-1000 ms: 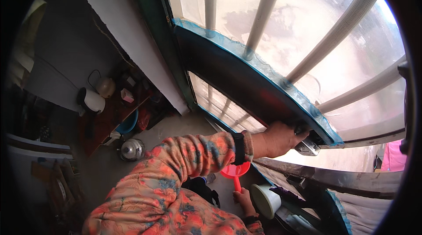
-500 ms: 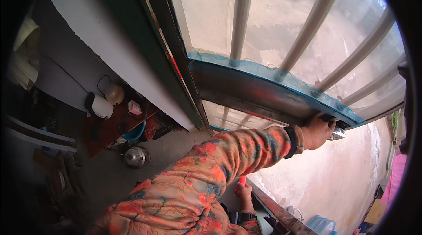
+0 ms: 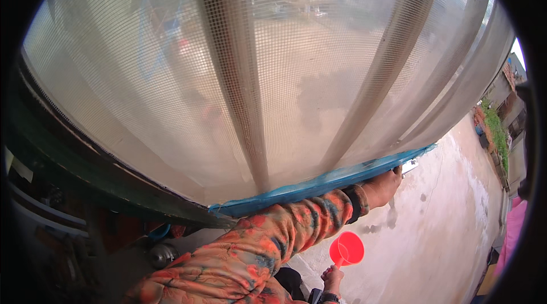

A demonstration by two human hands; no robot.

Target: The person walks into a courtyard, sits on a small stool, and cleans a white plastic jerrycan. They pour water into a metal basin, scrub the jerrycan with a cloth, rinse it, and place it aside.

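Note:
My left arm, in an orange floral sleeve, crosses toward the right, and my left hand (image 3: 383,188) is closed on the edge of a screen door (image 3: 302,105) at its handle. A silvery part of the door handle (image 3: 409,166) shows just past the fingers, which are partly hidden. Blue tape or film (image 3: 319,185) runs along the edge of the mesh panel. Below, my right hand (image 3: 332,278) grips the handle of a red plastic dipper (image 3: 347,249). The dipper's round bowl faces up, apart from the door.
Pale concrete ground (image 3: 421,235) stretches out on the right. A dark green door frame (image 3: 85,173) curves along the left. Beyond it, a metal pot or kettle (image 3: 163,254) stands on the floor indoors. Pink cloth (image 3: 511,230) hangs at the far right, with green plants (image 3: 497,133) farther off.
The screen door now fills more of the view, its mesh close in front of me. My left hand stays at its handle. The dipper's bowl, hidden before, has come into sight.

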